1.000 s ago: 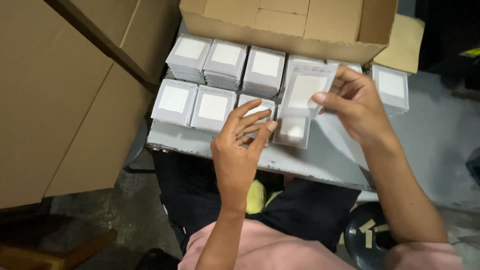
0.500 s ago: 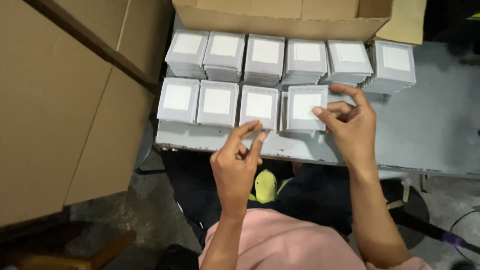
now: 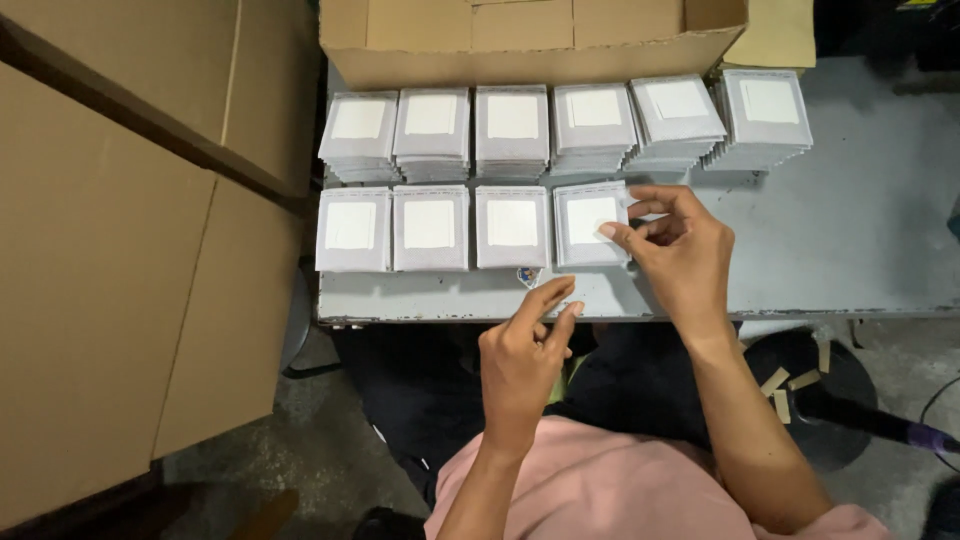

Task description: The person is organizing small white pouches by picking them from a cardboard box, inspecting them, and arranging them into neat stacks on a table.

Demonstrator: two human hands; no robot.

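Two rows of stacked grey square packets with white centre labels lie on a grey table (image 3: 860, 230). My right hand (image 3: 675, 250) rests its fingertips on the right edge of the rightmost front-row stack (image 3: 590, 222), touching the top packet. My left hand (image 3: 525, 350) hovers at the table's front edge below that stack, fingers loosely apart and holding nothing. The back row of stacks (image 3: 515, 128) runs along an open cardboard box (image 3: 530, 40).
Large flat cardboard sheets (image 3: 110, 230) lean at the left of the table. A small round sticker (image 3: 528, 274) lies near the front edge. Bare grey tabletop extends to the right of my right hand. A black stool base (image 3: 810, 400) stands on the floor at the right.
My right hand brought a packet down from above the back row onto the rightmost front stack. My left hand drew back from the stacks to the table's front edge.
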